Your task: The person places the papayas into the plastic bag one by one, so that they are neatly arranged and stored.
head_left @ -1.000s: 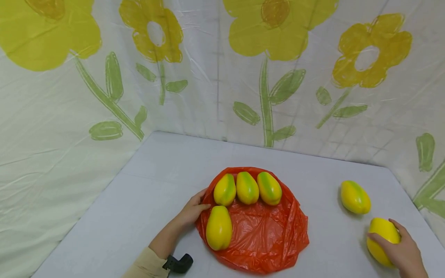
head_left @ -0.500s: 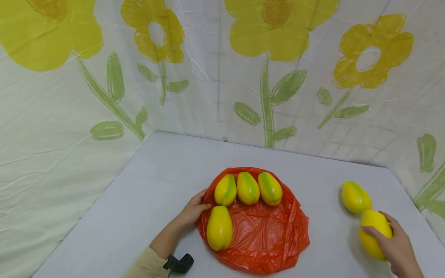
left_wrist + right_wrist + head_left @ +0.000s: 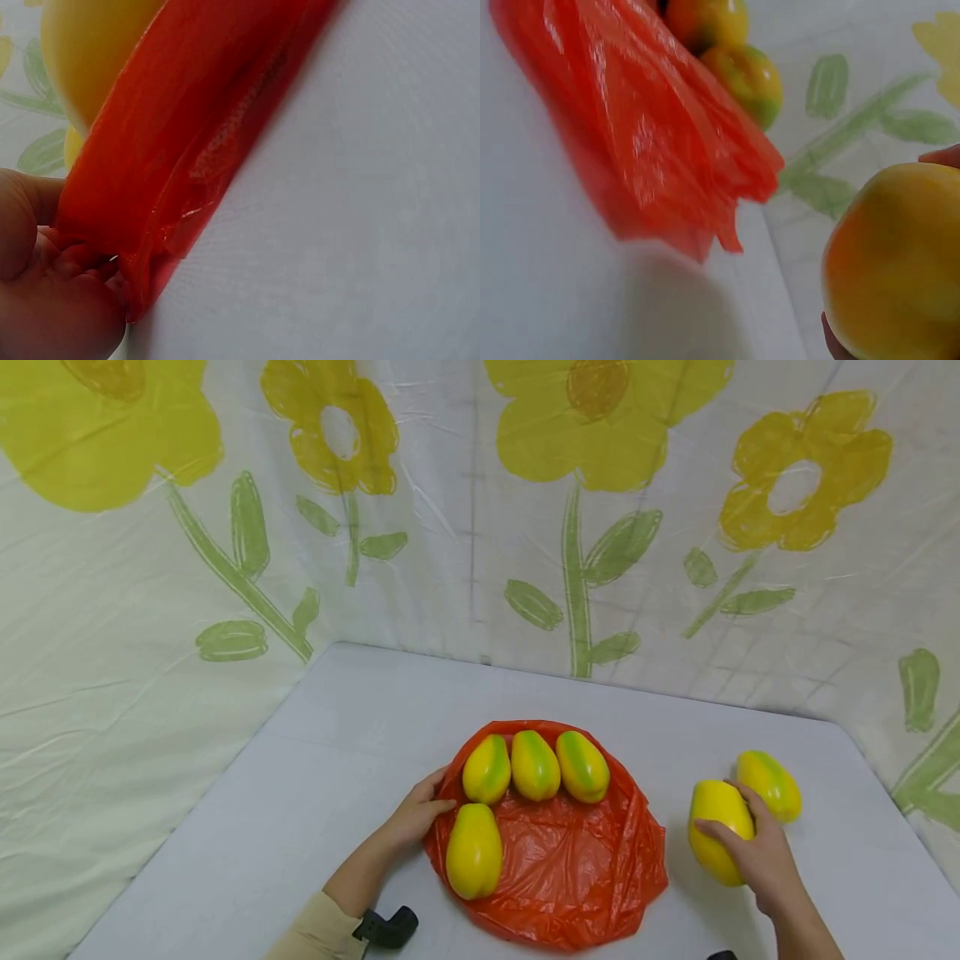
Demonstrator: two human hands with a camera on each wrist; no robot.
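Observation:
A red plastic bag (image 3: 562,868) lies spread open on the table with several yellow-green papayas in it. Three of them, such as the middle papaya (image 3: 535,767), line its far side, and another papaya (image 3: 474,852) lies at its near left. My left hand (image 3: 411,814) pinches the bag's left rim between thumb and fingers, as the left wrist view (image 3: 56,277) also shows. Right of the bag, my right hand (image 3: 761,852) grips a yellow papaya (image 3: 718,831), held above the table. Behind that hand a loose papaya (image 3: 771,787) rests on the tabletop.
The pale table (image 3: 330,760) has its far edge against a white cloth (image 3: 450,568) printed with yellow flowers. A black wrist strap (image 3: 386,928) sits on the left forearm. The bag's right side (image 3: 652,142) is crumpled upward.
My right hand has lifted the papaya and carried it left, from the table's right side toward the bag. The left hand stays at the bag's rim.

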